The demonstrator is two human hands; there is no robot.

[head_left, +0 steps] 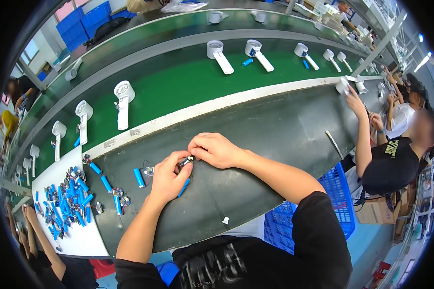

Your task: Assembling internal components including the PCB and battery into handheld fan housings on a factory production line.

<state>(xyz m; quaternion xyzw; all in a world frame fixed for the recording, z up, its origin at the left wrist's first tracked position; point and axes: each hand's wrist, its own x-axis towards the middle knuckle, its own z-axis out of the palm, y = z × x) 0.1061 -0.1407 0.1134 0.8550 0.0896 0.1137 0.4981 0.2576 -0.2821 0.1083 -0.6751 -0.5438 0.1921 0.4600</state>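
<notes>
My left hand (170, 177) pinches a small dark circuit board (186, 161) over the dark work table. My right hand (216, 149) meets it from the right, its thumb and fingertips closed at the board's upper end. What exactly the right fingertips grip is too small to make out. A blue cylindrical battery (183, 188) shows below the left hand, and whether it is wired to this board is hidden. Just left of my hands lies another blue battery (139, 177) beside a small circuit board (149, 171). Several more wired batteries (106, 183) lie further left.
A heap of blue batteries with boards (72, 200) covers a white sheet (89, 243) at left. Beyond the table, a green conveyor (169, 89) carries white fan housings (124, 103). A co-worker (390, 154) sits at right near blue crates (340, 197); another person's arms (46, 236) reach in at left.
</notes>
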